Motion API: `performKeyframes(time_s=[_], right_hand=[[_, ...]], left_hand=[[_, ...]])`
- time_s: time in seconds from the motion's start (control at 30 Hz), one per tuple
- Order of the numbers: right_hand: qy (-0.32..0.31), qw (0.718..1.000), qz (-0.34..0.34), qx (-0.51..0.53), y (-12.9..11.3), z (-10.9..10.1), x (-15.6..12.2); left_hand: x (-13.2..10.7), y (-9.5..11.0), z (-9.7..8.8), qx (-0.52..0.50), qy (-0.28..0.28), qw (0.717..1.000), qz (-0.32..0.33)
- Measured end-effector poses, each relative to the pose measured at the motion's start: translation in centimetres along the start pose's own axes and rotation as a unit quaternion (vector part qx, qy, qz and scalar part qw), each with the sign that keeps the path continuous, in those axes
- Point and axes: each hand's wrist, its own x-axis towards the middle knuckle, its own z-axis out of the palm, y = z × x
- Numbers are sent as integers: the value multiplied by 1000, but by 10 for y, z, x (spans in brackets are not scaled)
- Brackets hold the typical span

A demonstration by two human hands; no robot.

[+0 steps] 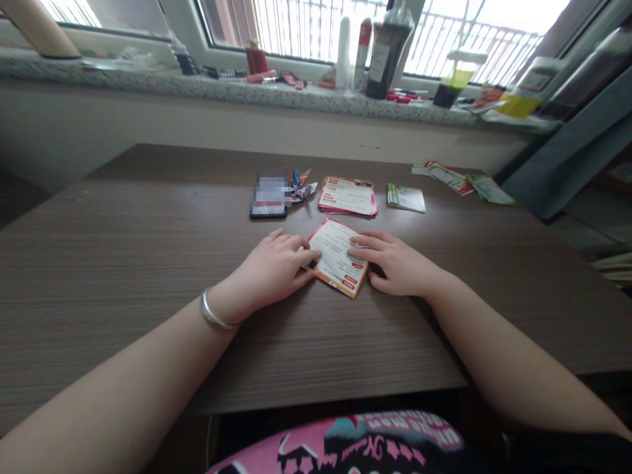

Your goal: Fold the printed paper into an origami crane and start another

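A square printed sheet of paper (pixel 336 253) with a red and orange border lies turned cornerwise on the table. My left hand (pixel 284 260), with a silver bangle at the wrist, rests on its left corner, fingers stretched out and the thumb at the edge. On the right side, my right hand (pixel 395 263) lays its extended fingers over the sheet, thumb beside the edge. Just beyond it sits a stack of similar printed sheets (pixel 347 195). Folded colourful paper pieces (pixel 302 186) are left of that stack.
A phone (pixel 269 197) lies left of the folded pieces. Smaller cards (pixel 405 197) and scattered paper strips (pixel 449 178) are at the back right of the brown table (pixel 123 263). Bottles, including a dark one (pixel 385 62), and small items crowd the stone windowsill (pixel 306 97).
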Motion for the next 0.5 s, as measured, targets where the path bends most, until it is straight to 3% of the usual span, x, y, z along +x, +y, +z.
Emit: performKeyframes(time_s=[0.2, 0.5], right_hand=[[6, 1000, -13, -19, -1, -1, 3], [-4, 998, 20, -68, 6, -3, 1]], left_hand=[[1, 1, 1, 5, 7, 1000, 25], [2, -5, -1, 33, 11, 999, 2]])
